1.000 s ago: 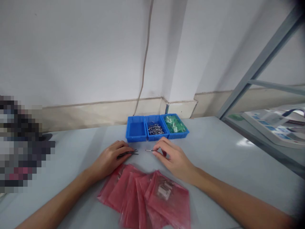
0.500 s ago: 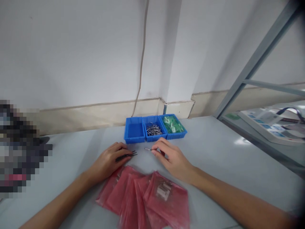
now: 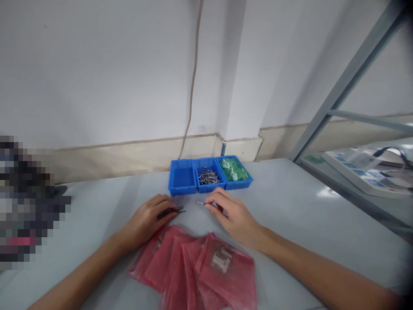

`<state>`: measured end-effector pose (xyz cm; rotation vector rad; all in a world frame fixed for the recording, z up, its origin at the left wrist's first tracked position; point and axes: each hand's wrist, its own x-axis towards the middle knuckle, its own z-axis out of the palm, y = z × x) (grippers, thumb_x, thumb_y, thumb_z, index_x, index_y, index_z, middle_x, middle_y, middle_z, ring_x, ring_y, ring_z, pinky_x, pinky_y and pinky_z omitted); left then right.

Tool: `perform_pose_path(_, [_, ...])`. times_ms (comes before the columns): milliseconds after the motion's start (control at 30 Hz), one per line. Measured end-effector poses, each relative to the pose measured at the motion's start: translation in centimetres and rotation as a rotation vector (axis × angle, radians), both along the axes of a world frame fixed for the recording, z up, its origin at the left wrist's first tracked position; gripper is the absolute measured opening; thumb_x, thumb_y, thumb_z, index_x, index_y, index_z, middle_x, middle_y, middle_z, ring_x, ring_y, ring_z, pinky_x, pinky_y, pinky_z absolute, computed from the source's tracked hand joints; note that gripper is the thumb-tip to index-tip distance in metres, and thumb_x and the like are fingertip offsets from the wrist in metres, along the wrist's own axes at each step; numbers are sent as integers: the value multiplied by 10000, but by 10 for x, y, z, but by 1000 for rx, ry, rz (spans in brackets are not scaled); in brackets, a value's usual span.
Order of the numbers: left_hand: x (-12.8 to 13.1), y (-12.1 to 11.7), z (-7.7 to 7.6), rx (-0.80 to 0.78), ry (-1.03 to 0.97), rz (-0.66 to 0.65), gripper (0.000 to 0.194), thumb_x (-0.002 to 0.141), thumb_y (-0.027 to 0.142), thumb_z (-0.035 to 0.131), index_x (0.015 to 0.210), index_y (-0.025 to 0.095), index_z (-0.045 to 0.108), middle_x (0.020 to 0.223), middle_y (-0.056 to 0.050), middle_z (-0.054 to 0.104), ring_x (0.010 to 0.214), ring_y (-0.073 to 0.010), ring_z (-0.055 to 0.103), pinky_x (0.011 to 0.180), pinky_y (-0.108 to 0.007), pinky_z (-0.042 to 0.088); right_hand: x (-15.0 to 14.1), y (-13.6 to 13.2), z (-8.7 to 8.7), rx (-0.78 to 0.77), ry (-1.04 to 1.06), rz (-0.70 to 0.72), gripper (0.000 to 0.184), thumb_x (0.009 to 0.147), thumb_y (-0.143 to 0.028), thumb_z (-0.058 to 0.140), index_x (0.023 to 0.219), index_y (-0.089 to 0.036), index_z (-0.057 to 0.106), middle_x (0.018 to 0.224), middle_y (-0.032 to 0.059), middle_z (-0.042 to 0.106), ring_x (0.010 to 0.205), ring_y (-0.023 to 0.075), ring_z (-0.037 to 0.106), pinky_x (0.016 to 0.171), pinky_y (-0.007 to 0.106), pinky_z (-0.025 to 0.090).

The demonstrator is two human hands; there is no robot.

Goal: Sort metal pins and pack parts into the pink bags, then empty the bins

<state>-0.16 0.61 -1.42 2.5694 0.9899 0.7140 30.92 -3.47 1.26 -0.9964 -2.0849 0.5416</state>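
My left hand [image 3: 151, 216] is closed on several thin dark rods [image 3: 167, 212], whose tips stick out to the right past the fingers. Between thumb and fingertips, my right hand [image 3: 232, 212] pinches a thin metal pin [image 3: 200, 203] with a silvery end pointing left. Just beyond this hand, a blue bin [image 3: 211, 188] holds a pile of similar silvery metal pins [image 3: 209, 175]. Close to my body lie overlapping pink plastic bags [image 3: 180, 271], fanned out on the table; the rightmost one shows small metal parts [image 3: 222, 258] through its film.
Left of the pin bin stands a blue bin [image 3: 182, 189] with nothing visible inside. The right blue bin [image 3: 240, 186] contains small green bags [image 3: 234, 169]. A grey metal frame [image 3: 318, 125] rises at the right, beside a white device [image 3: 368, 172]. A blurred-out area covers the far left.
The rods in my left hand have shifted slightly between the fingers. My right hand and its pin stay almost still.
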Motion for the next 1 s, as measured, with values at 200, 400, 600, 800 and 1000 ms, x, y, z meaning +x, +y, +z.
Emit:
perform_pose_path(200, [2,0,2,-35,-3,-16,186,1091,285,558,1191,263,712,1212,-65,695,1131,-219,646,1004,-393,555,0,0,-1,-6,-6,8,144,1106,-227,503,1065,-230,641,1014,47,608,862,181,588,774,311,475])
perform_pose_path(400, [2,0,1,-48,-14,-22,172,1090,284,561,1170,262,711,1194,-59,697,1127,-217,640,995,-382,550,-1,-1,-1,-20,-14,6,150,1110,-249,501,1083,-232,647,1006,47,609,850,182,578,747,306,481])
perform_pose_path(600, [2,-2,2,-58,-6,16,178,1093,304,558,1214,272,684,1193,-56,691,1119,-222,637,989,-396,550,-1,0,0,-17,4,-10,151,1110,-245,493,1075,-239,640,1022,53,618,873,191,594,732,309,481])
perform_pose_path(800, [1,0,-2,-26,-28,-4,187,1090,301,558,1206,263,700,1171,-68,697,1101,-225,643,971,-400,564,0,-1,-2,-24,6,-29,156,1109,-253,488,1073,-241,640,1000,51,619,837,191,586,712,315,477])
perform_pose_path(1000, [2,-1,-1,-34,-37,3,180,1086,297,567,1195,260,705,1173,-68,701,1107,-220,652,974,-384,563,0,-1,-2,-31,0,-22,142,1101,-238,495,1062,-240,631,994,45,611,824,188,581,740,328,479])
